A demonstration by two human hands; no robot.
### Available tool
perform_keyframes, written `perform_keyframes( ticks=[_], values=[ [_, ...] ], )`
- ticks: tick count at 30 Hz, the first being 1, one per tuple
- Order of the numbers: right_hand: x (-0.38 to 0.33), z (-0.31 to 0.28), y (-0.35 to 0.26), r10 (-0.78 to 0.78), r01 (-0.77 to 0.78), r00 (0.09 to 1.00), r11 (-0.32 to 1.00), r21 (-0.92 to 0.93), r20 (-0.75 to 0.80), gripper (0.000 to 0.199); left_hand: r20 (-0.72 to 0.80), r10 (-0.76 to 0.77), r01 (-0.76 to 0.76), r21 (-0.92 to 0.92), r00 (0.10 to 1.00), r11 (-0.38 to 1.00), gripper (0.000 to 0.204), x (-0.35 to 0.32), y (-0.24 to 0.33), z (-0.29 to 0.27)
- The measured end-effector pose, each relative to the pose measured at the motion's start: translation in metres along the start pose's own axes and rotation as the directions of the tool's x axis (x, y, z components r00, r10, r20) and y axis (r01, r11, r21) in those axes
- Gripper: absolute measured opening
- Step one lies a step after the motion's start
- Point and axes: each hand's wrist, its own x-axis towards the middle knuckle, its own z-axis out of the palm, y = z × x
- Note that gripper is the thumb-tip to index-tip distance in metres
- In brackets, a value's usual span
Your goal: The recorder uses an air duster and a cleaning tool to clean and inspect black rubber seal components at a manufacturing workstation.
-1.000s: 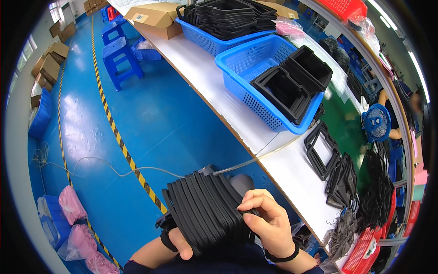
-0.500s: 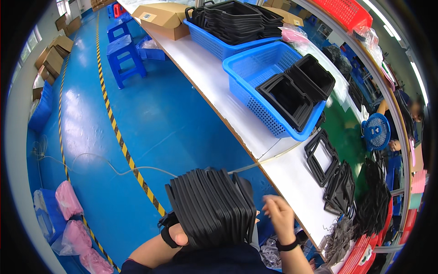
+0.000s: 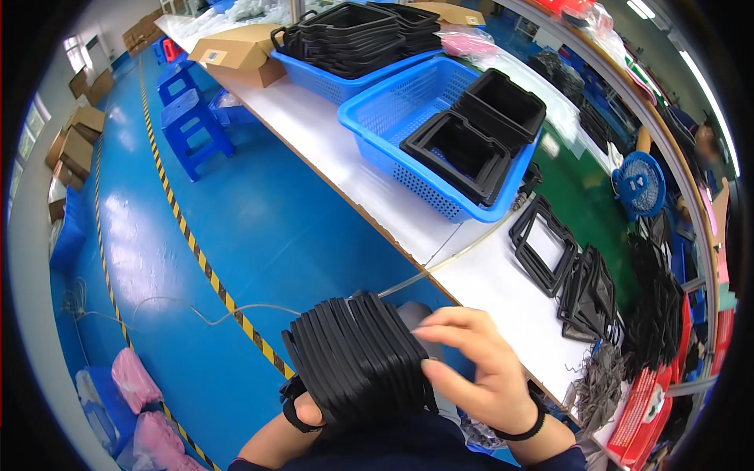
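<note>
A thick stack of black plastic frames (image 3: 357, 357) stands on edge low in the view, over my lap. My left hand (image 3: 308, 411) is mostly hidden under the stack and supports it from below; a black wrist strap shows there. My right hand (image 3: 481, 369) hovers at the stack's right side, fingers spread and curled, fingertips just at the top frames' edge. To the right runs the white table (image 3: 353, 177), with loose black frames (image 3: 550, 243) lying on it.
A blue basket (image 3: 393, 118) with black frame stacks stands on the table; a second blue basket (image 3: 345, 78) and a cardboard box (image 3: 239, 51) are farther back. Blue stools (image 3: 192, 125), a yellow-black floor stripe and pink bags (image 3: 133, 377) lie left. A red crate (image 3: 648, 408) sits at right.
My right hand has let go of the stack's top edge and opened beside it. The view has shifted closer to the table; the stack stays in my left hand.
</note>
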Motion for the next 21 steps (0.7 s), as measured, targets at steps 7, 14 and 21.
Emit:
perform_keyframes(
  ticks=[7,14,21],
  values=[
    [-0.006,0.014,0.007,0.13,-0.135,0.989,0.987,0.081,0.069,0.031,0.024,-0.012,0.013,-0.027,1.0,1.0,0.134,-0.007,0.001,-0.001],
    [-0.003,0.024,0.007,0.123,-0.125,0.991,0.991,0.037,0.048,0.025,0.057,-0.056,0.058,-0.031,0.997,0.998,0.133,-0.019,0.005,-0.002],
    [-0.002,0.034,0.009,0.142,-0.138,0.988,0.988,0.063,-0.063,0.018,0.076,-0.074,0.077,-0.031,0.994,0.997,0.132,-0.022,0.008,-0.002]
  ],
)
